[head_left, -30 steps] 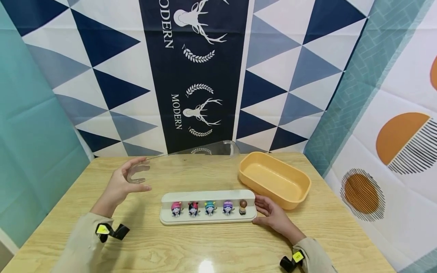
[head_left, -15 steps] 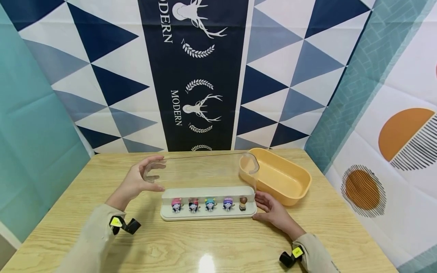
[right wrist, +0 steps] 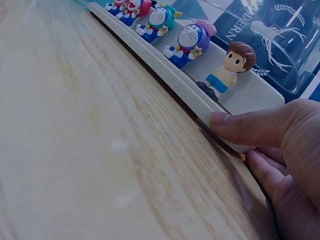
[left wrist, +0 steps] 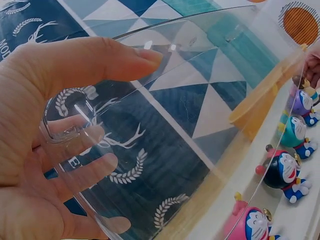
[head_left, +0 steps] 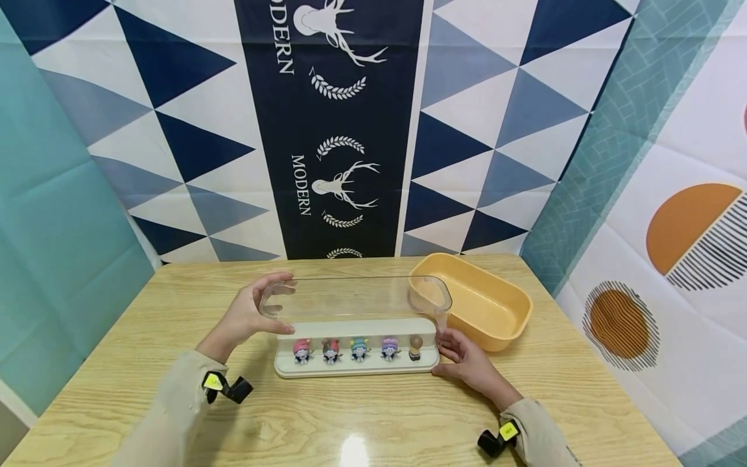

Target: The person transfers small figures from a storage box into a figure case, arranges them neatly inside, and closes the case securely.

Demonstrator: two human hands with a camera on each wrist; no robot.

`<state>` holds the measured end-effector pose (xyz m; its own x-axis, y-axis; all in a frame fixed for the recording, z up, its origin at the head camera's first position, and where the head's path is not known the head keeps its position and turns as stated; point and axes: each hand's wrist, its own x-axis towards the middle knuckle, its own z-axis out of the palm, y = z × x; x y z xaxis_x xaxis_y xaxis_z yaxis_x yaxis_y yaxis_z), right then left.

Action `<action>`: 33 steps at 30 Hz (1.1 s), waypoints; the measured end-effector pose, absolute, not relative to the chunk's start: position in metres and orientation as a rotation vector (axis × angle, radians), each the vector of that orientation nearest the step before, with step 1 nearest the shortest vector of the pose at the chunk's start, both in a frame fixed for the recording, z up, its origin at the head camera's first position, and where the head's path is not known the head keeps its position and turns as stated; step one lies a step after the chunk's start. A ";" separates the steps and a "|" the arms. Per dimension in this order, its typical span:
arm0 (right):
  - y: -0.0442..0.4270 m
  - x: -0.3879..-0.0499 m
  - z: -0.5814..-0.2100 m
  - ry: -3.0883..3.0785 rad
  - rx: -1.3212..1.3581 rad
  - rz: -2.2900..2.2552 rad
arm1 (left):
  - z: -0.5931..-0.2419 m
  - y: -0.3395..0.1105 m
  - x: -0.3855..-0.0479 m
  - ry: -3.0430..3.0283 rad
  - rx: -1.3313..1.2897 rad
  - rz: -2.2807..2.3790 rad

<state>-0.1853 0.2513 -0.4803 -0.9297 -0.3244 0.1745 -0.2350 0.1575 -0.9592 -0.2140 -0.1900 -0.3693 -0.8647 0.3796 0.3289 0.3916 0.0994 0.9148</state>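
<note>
A clear plastic cover [head_left: 350, 298] hangs above a long white display base [head_left: 350, 372]. My left hand [head_left: 245, 316] grips the cover's left end; in the left wrist view the thumb [left wrist: 105, 60] lies on one face and the fingers show through the plastic. Several small figurines stand in a row on the base, among them a teal-hatted one [head_left: 359, 350] and a brown-haired boy [right wrist: 239, 62]. At the base's right end, my right hand [head_left: 467, 366] holds it, with the thumb [right wrist: 250, 127] on the front edge and fingers at the end.
A yellow plastic basin [head_left: 481, 308] stands behind and right of the base, partly seen through the cover. The wooden table [head_left: 292, 421] ends at a patterned cloth backdrop [head_left: 344, 130].
My left hand has brought the cover rightward and down, from up at the back left to over the base, and levelled it. My right hand stays on the base.
</note>
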 end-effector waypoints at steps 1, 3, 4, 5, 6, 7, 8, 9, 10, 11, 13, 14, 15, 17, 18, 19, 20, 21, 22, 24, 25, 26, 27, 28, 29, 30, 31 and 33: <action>0.251 -0.185 -0.480 2.340 -0.576 -1.911 | -0.370 -0.190 -0.214 -2.331 -0.804 -1.930; 0.251 -0.185 -0.480 2.347 -0.587 -1.912 | -0.372 -0.189 -0.215 -2.342 -0.790 -1.930; 0.251 -0.185 -0.479 2.352 -0.590 -1.912 | -0.373 -0.189 -0.215 -2.349 -0.781 -1.930; 0.251 -0.185 -0.479 2.350 -0.590 -1.913 | -0.373 -0.189 -0.215 -2.356 -0.774 -1.931; 0.251 -0.185 -0.479 2.353 -0.592 -1.910 | -0.374 -0.189 -0.215 -2.361 -0.768 -1.932; 0.251 -0.184 -0.479 2.353 -0.589 -1.908 | -0.375 -0.189 -0.216 -2.365 -0.763 -1.934; 0.251 -0.184 -0.478 2.353 -0.586 -1.908 | -0.376 -0.188 -0.216 -2.367 -0.758 -1.937; 0.250 -0.184 -0.478 2.357 -0.588 -1.907 | -0.377 -0.188 -0.216 -2.369 -0.755 -1.940; 0.251 -0.183 -0.478 2.357 -0.588 -1.904 | -0.378 -0.188 -0.216 -2.370 -0.753 -1.941; 0.251 -0.183 -0.477 2.354 -0.587 -1.903 | -0.378 -0.188 -0.216 -2.368 -0.752 -1.944; 0.250 -0.183 -0.477 2.355 -0.588 -1.903 | -0.380 -0.188 -0.216 -2.364 -0.749 -1.958; 0.250 -0.183 -0.477 2.355 -0.591 -1.904 | -0.380 -0.187 -0.216 -2.361 -0.748 -1.964; 0.250 -0.183 -0.477 2.354 -0.593 -1.904 | -0.381 -0.187 -0.217 -2.359 -0.749 -1.969; 0.250 -0.183 -0.477 2.343 -0.595 -1.910 | -0.382 -0.186 -0.217 -2.354 -0.754 -1.983; 0.250 -0.183 -0.477 2.338 -0.596 -1.916 | -0.383 -0.186 -0.217 -2.353 -0.755 -1.989; 0.251 -0.183 -0.478 2.334 -0.601 -1.921 | -0.384 -0.186 -0.217 -2.351 -0.757 -1.993; 0.251 -0.183 -0.478 2.328 -0.603 -1.925 | -0.384 -0.185 -0.217 -2.351 -0.755 -1.995; 0.251 -0.183 -0.479 2.325 -0.607 -1.928 | -0.385 -0.185 -0.217 -2.353 -0.754 -1.996; 0.252 -0.183 -0.479 2.320 -0.610 -1.933 | -0.386 -0.185 -0.216 -2.354 -0.750 -1.999; 0.252 -0.183 -0.480 2.322 -0.618 -1.933 | -0.388 -0.185 -0.216 -2.361 -0.739 -1.996; 0.252 -0.183 -0.480 2.327 -0.620 -1.931 | -0.389 -0.184 -0.216 -2.362 -0.738 -1.996; 0.252 -0.183 -0.480 2.326 -0.612 -1.932 | -0.390 -0.184 -0.216 -2.364 -0.736 -1.995; 0.252 -0.183 -0.480 2.326 -0.604 -1.931 | -0.391 -0.184 -0.216 -2.363 -0.738 -1.994; 0.252 -0.183 -0.480 2.325 -0.596 -1.930 | -0.391 -0.184 -0.215 -2.360 -0.741 -1.996; 0.252 -0.183 -0.480 2.327 -0.586 -1.927 | -0.392 -0.184 -0.215 -2.357 -0.747 -1.997; 0.251 -0.183 -0.480 2.327 -0.576 -1.924 | -0.393 -0.184 -0.215 -2.351 -0.752 -2.001; 0.251 -0.183 -0.480 2.329 -0.565 -1.923 | -0.394 -0.184 -0.215 -2.346 -0.756 -2.003; 0.251 -0.183 -0.479 2.335 -0.561 -1.913 | -0.396 -0.185 -0.215 -2.346 -0.761 -1.995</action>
<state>-0.1830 0.2508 -0.4789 -0.9308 -0.3221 0.1729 -0.2328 0.1577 -0.9596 -0.2148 -0.1845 -0.3960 -0.8843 0.3743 0.2790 0.3355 0.0939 0.9374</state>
